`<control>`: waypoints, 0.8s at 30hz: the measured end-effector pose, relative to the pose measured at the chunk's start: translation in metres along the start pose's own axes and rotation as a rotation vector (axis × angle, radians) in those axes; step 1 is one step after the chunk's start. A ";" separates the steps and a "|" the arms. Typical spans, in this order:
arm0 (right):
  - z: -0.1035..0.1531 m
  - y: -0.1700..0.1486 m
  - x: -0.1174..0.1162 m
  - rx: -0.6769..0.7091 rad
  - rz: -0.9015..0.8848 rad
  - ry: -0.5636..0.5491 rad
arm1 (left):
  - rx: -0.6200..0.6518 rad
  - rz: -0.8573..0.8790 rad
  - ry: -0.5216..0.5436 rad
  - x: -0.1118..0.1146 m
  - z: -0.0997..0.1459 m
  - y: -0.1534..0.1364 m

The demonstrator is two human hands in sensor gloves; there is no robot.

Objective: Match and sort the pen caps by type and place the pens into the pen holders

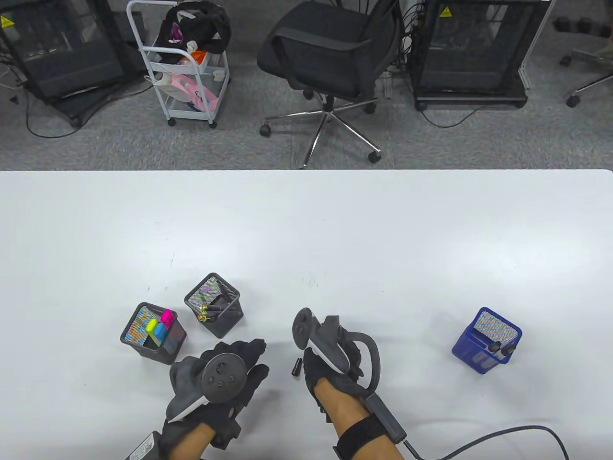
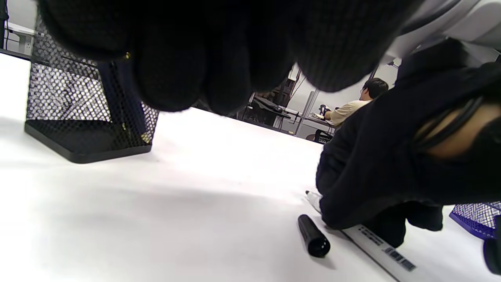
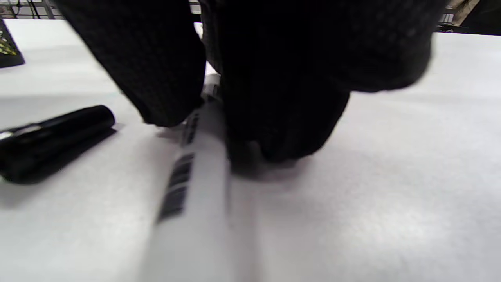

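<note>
A white pen [image 3: 195, 188] with a barcode label lies on the table [image 1: 306, 230], pinched at its front end between my right hand's thumb and fingers [image 3: 282, 117]. In the table view my right hand [image 1: 316, 359] sits under its tracker and covers the pen. A loose black cap [image 1: 297, 366] lies just left of that hand, close to the white pen's tip [image 2: 313, 197]. My left hand [image 1: 254, 359] hovers left of the cap with relaxed fingers and holds nothing.
Two black mesh holders stand at the left: one with highlighters [image 1: 153, 333], one with dark pens [image 1: 214, 304]. A blue mesh holder [image 1: 486, 340] with dark markers stands at the right. A cable [image 1: 503, 433] trails from my right wrist.
</note>
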State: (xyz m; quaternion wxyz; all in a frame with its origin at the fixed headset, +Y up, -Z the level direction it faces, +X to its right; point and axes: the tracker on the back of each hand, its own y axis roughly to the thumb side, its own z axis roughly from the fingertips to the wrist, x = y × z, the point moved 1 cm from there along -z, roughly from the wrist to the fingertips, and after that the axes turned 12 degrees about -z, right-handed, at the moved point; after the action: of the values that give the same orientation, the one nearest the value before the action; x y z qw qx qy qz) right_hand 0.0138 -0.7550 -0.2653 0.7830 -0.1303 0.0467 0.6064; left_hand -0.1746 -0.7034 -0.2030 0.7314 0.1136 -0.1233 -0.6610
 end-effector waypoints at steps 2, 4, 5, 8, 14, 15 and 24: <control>0.001 -0.004 0.002 0.009 -0.022 0.002 | -0.001 0.001 -0.006 0.001 0.000 0.000; 0.003 -0.010 0.011 0.055 -0.097 -0.011 | -0.005 0.003 -0.007 0.001 0.001 -0.001; 0.006 -0.014 0.018 0.086 -0.147 -0.019 | -0.008 0.005 -0.005 0.001 0.001 -0.001; 0.014 -0.025 0.038 0.191 -0.298 -0.021 | -0.018 0.011 0.000 0.000 0.001 -0.002; 0.039 -0.058 0.062 0.274 -0.544 -0.032 | -0.032 0.005 -0.013 0.002 -0.002 -0.002; 0.042 -0.061 0.062 0.290 -0.564 -0.027 | -0.031 0.004 -0.015 0.002 -0.002 -0.001; 0.051 -0.081 0.042 0.414 -0.636 0.006 | -0.036 -0.010 -0.052 0.011 -0.006 0.002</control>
State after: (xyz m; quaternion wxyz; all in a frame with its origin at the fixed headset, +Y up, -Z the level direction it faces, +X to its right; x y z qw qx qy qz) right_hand 0.0982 -0.7212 -0.2141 0.9418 0.0210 0.1279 0.3101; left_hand -0.1700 -0.7146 -0.2073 0.7267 0.0839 -0.1297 -0.6693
